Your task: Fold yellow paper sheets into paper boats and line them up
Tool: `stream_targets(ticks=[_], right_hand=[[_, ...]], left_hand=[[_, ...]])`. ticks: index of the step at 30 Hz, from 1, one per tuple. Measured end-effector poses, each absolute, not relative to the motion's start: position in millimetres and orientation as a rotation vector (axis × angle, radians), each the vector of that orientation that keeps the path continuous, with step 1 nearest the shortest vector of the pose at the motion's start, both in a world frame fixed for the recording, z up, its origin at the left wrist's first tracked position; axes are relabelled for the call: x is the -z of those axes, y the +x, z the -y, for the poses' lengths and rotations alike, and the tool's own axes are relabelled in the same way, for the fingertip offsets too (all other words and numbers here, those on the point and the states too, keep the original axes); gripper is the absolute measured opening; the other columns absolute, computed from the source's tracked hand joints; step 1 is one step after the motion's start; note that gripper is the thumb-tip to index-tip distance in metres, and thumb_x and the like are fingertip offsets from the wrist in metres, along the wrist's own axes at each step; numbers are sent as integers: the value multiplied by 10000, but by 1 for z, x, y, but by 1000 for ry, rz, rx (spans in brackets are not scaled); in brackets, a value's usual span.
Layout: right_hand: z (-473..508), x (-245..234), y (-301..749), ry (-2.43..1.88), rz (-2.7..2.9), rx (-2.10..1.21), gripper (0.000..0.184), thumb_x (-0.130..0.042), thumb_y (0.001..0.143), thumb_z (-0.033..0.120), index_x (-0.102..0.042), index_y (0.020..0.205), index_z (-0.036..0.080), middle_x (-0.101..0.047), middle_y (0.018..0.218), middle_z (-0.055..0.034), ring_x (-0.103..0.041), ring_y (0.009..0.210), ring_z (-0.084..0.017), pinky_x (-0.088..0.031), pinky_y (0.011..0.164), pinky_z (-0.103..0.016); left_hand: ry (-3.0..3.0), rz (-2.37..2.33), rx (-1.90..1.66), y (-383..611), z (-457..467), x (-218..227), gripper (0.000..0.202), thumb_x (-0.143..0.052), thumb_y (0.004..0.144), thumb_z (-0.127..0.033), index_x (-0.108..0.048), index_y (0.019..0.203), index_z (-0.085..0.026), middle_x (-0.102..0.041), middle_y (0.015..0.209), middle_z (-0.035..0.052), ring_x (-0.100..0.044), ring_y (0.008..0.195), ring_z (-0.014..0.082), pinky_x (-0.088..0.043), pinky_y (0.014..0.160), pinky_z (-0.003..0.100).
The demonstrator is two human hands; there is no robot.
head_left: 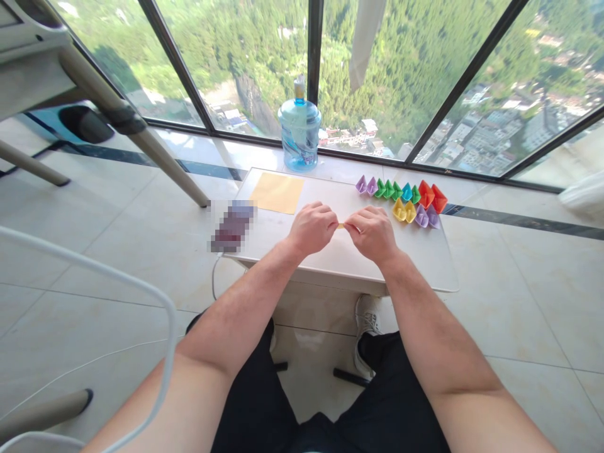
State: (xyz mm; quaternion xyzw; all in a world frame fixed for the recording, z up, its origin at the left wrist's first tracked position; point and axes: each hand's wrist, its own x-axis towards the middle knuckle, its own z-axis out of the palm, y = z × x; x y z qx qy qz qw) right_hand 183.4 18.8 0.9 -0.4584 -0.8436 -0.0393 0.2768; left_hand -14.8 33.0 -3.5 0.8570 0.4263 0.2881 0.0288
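Between my two hands is a small piece of folded yellow paper (340, 226), mostly covered by the fingers. My left hand (314, 228) pinches one end of it. The other end is pinched by my right hand (370, 233). Both hands are over the front half of a low white table (325, 258). Behind my left hand lies a flat sheet of yellow-orange paper (277, 192). Several folded paper boats (406, 192) in purple, green, blue, red and yellow stand in rows to the right of my right hand.
A blue water jug (300, 132) stands on the floor behind the table, against the window. A blurred-out, phone-like object (233, 226) lies at the table's left edge, with a cable below. At left are a chair's legs (160, 157) and a white tube (165, 314).
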Motion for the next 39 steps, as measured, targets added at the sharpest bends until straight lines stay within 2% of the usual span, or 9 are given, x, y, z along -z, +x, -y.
stream_targets(ticks=[8,12,18,21,25,27,31,39], right_hand=[[-23,-2,192,-1279,2091,85,232,-583,973,301,-748,827,228,-760,918,-68,-630,917,-246,-451,863,-395],[-26,-5,198,-1266,1958,-3,218,-577,968,297,-750,857,226,-751,929,-77,-664,908,-240,-510,842,-384],[-21,-8,194,-1394,1655,-126,171,-644,900,363,-723,858,218,-732,802,-49,-652,669,-200,-546,691,-360],[-16,-6,178,-1418,1588,-365,177,-676,866,385,-738,852,220,-746,741,-43,-696,670,-215,-570,656,-354],[-13,0,157,-1343,1657,-632,225,-698,839,350,-777,1006,221,-804,997,-69,-760,868,-242,-617,733,-361],[-13,2,151,-1331,1675,-681,257,-704,839,352,-781,1050,229,-802,1057,-66,-763,917,-248,-626,776,-375],[-14,3,150,-1377,1647,-720,270,-739,815,357,-789,1057,248,-805,1061,-44,-765,794,-232,-627,802,-398],[-16,4,155,-1355,1534,-801,304,-786,769,374,-797,1032,223,-808,1016,-49,-763,817,-229,-632,828,-400]], left_hand=[[2446,-1424,-987,-14,-33,2,199,-593,893,-214,-723,742,-209,-690,806,50,-637,778,199,-456,712,338],[2374,-1452,-1007,-17,-33,1,200,-596,882,-211,-715,722,-208,-682,806,45,-627,734,184,-462,709,328],[2066,-1565,-1184,-15,-35,0,149,-644,832,-227,-706,698,-205,-692,766,36,-626,701,176,-486,723,326],[1663,-1579,-1291,-8,-36,0,106,-682,794,-255,-702,698,-214,-696,693,6,-640,679,174,-493,689,309],[1260,-1388,-1279,2,-36,4,100,-735,732,-293,-697,711,-203,-716,696,4,-666,677,174,-505,640,288],[1116,-1248,-1267,5,-35,6,144,-767,698,-299,-692,746,-186,-732,734,24,-685,697,180,-539,667,304],[938,-1094,-1259,8,-31,6,252,-831,641,-297,-692,801,-160,-739,771,44,-703,733,184,-591,760,371],[853,-996,-1250,7,-31,2,337,-897,574,-293,-684,783,-135,-736,750,46,-711,728,177,-599,842,423]])
